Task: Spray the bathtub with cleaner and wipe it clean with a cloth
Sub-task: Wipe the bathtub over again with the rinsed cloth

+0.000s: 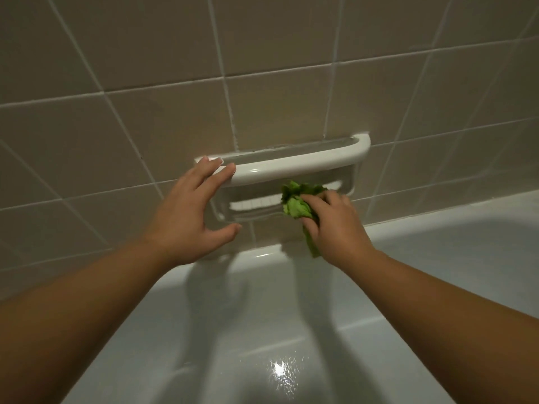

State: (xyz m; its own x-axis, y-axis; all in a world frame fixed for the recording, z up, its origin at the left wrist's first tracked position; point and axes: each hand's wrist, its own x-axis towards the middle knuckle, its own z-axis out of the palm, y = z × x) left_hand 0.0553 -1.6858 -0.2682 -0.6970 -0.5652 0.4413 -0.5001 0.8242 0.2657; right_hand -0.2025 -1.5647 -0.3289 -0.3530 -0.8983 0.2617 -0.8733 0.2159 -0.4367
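Observation:
A white bathtub (437, 258) fills the lower part of the view, its wet bottom glinting. Set into the beige tiled wall above its rim is a white ceramic soap dish with a grab bar (306, 161). My right hand (335, 228) grips a crumpled green cloth (296, 204) and holds it against the right part of the soap dish recess. My left hand (189, 214) is spread with straight fingers, fingertips resting on the left end of the grab bar, thumb below near the dish's lower edge. No spray bottle is in view.
Beige wall tiles (175, 68) with white grout cover everything above the tub rim (466, 208). Both forearms reach in from the bottom corners across the tub's basin.

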